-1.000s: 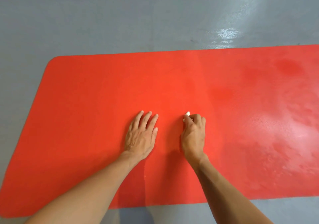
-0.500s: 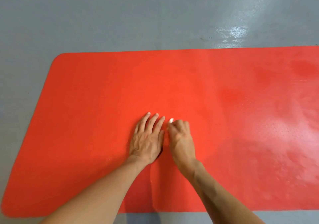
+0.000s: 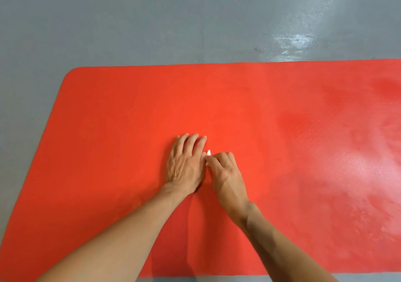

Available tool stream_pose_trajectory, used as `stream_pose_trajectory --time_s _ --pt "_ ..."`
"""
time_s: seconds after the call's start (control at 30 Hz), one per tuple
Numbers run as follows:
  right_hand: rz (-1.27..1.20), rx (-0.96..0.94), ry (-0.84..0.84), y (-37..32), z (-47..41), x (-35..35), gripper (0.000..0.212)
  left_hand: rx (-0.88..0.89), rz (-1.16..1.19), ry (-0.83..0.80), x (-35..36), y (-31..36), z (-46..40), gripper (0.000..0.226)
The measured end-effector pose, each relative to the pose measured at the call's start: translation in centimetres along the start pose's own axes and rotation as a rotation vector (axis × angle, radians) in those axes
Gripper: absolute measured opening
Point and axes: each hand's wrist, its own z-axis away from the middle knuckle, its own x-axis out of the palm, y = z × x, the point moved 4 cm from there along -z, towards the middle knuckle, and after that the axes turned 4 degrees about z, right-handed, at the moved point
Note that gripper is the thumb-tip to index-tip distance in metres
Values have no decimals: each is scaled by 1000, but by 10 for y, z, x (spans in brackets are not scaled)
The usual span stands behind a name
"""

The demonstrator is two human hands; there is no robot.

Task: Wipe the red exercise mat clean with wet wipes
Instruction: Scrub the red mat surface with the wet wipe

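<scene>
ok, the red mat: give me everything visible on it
The red exercise mat lies flat on the grey floor, long side across the view, right end cut off by the frame. Its far left corner is rounded. The surface looks like finely textured foam or rubber. The right part is glossy and paler, seemingly wet; the left looks matte. The left hand rests flat on it near the middle; the right hand, beside it, pinches a small white wipe against the mat.

Left hand (image 3: 184, 164) flat on red mat (image 3: 108, 129); right hand (image 3: 225, 173) grips wipe (image 3: 208, 152).
</scene>
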Motion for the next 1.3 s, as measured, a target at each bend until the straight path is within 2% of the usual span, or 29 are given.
stream_pose_trajectory --time_s 0.07,0.1,0.17,0.23,0.33,0.47,0.57,0.67,0.73,0.87,1.0,1.1,1.2,1.3 --pt "65 -60 -18 19 -8 -7 18 -4 2 -21 3 -4 1 51" --pt "103 -7 21 36 -13 -14 21 -7 0 -29 4 -4 2 52" --pt "129 241 165 72 -23 -32 33 -5 -4 -35 2 -4 2 52" --pt "129 389 222 79 -25 -35 30 -7 -8 -36 2 -5 2 52" --pt "135 253 168 57 -27 -26 14 -16 -17 -38 3 -5 1 51" --pt "83 198 165 51 -35 -24 2 -15 -11 -31 2 -5 1 51" --pt "182 114 101 50 -30 -13 5 -15 -7 -24 2 -4 1 51" --pt "292 62 105 53 -25 -15 10 -15 -8 -26 1 -4 0 52" --pt "286 38 111 51 -24 -21 13 -17 -8 -33 1 -4 0 52" --pt "189 -107 -15 40 -14 -15 11 -16 -7 -34 1 -5 1 52" --pt "154 -154 -133 30 7 -4 45 -15 -7 -30 1 -4 1 52" --pt "154 -201 -158 24 20 -4 50 -16 -9 -22 2 -4 1 52" --pt "69 -125 -155 22 20 -7 42 -18 -7 -23 2 -4 1 52" --pt "19 -13 -95 14 11 -10 45 -15 -1 -19 1 -3 1 52"
